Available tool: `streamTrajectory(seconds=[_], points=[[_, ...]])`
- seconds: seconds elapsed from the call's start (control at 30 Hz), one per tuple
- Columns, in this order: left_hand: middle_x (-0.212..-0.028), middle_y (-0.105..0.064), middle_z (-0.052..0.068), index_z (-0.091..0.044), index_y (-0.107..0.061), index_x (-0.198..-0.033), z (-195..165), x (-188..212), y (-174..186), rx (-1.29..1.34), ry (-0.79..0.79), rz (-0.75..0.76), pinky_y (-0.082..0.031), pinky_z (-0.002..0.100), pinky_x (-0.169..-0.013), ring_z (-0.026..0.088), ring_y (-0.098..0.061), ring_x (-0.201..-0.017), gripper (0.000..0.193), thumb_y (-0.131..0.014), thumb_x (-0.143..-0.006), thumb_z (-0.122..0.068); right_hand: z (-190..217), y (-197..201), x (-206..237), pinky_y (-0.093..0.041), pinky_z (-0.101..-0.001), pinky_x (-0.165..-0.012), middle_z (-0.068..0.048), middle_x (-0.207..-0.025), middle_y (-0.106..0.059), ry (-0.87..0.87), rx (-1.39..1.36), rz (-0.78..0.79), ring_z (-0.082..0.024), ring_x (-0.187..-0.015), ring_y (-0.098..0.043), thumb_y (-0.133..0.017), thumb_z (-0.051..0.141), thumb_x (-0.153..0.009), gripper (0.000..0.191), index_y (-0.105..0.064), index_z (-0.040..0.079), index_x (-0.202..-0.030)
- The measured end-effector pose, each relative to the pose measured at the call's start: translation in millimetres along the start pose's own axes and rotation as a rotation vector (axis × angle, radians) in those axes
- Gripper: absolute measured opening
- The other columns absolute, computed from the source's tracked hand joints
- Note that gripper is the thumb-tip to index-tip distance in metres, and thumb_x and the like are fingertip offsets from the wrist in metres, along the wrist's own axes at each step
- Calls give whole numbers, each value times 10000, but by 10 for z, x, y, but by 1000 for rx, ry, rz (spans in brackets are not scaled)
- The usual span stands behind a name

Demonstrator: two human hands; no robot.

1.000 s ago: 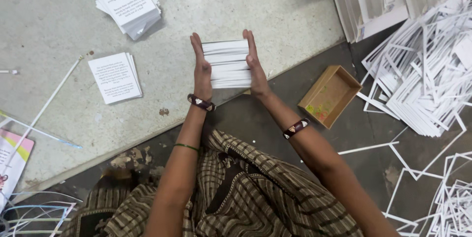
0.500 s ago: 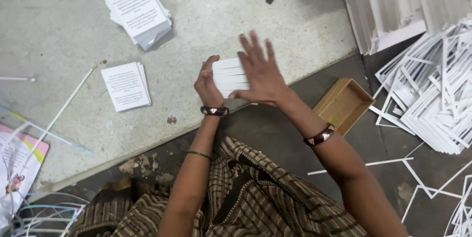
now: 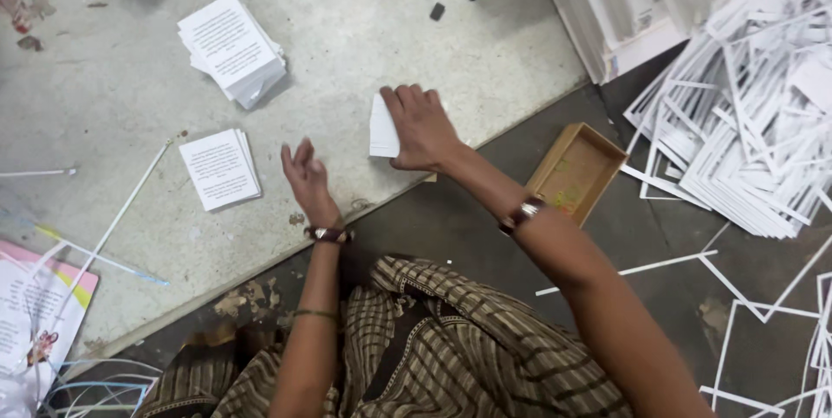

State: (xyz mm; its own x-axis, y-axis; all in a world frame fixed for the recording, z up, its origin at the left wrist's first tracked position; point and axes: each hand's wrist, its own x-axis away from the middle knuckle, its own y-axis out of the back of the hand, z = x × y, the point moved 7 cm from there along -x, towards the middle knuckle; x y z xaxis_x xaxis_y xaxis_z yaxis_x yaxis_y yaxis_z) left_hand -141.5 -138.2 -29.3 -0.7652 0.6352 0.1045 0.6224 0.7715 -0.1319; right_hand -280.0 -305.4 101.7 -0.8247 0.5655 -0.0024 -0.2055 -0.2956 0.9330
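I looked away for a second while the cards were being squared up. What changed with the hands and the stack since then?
The left hand let go of the stack of white cards and now hangs open, apart from it. The right hand alone grips the stack and has brought it down toward the pale floor. The two printed card piles and the small cardboard tray lie as before.

Two stacks of printed leaflets lie on the pale floor slab (image 3: 104, 97): a thick stack (image 3: 231, 48) farther off and a thin stack (image 3: 219, 168) nearer. A small open cardboard box (image 3: 577, 172) sits on the dark floor, near a heap of white paper offcuts (image 3: 745, 132). A colourful sheet (image 3: 30, 310) lies at the left edge, with thin white strips (image 3: 121, 214) beside it.
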Motion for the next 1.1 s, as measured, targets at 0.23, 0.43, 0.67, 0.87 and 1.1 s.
streamTrajectory(seconds=[0.23,0.43,0.67,0.87,1.1], points=[[-1557,-454,150,-4,-244,-1601,123,496,-526,278,206,616,-431,364,-1153,223,-488,-1408,936,-811,-904,-265,-368,-70,308,-419,-458,-1077,-197,-1342,-536,-342,-689,24,-340,-1262,-524,-925,381,-532,1200,-348,-24,-1503],[-1413,-581,129,39,-367,-1519,141,847,-809,360,485,841,-473,373,-1080,228,-579,-1284,928,-849,-799,-294,-422,-219,1036,-455,-429,-1111,-198,-1352,-557,-479,-1406,-96,-323,-1284,-553,-891,260,-612,1144,-302,-13,-1554],[-1338,-625,152,51,-427,-1468,78,1089,-962,322,473,920,-521,387,-1034,247,-630,-1210,797,-795,-816,-221,-420,-305,1602,-455,-428,-1116,-201,-1360,-551,-583,-1446,-253,-303,-1293,-549,-878,294,-675,1088,-306,-28,-1544],[-1248,-677,140,67,-501,-1419,327,1097,-759,386,497,799,-521,348,-919,224,-655,-1090,719,-771,-817,-217,-692,-441,1537,-445,-380,-1054,-93,-1383,-580,-516,-1470,17,-239,-1244,-539,-611,633,-894,931,-365,79,-1601],[-1172,-690,164,93,-542,-1415,535,751,158,409,590,500,-472,346,-749,253,-631,-943,627,-730,-869,-155,-1244,-29,-139,-400,-444,-1091,-152,-1498,-487,-404,-197,-124,-343,-1387,-447,-616,257,-975,510,-506,52,-1429]])
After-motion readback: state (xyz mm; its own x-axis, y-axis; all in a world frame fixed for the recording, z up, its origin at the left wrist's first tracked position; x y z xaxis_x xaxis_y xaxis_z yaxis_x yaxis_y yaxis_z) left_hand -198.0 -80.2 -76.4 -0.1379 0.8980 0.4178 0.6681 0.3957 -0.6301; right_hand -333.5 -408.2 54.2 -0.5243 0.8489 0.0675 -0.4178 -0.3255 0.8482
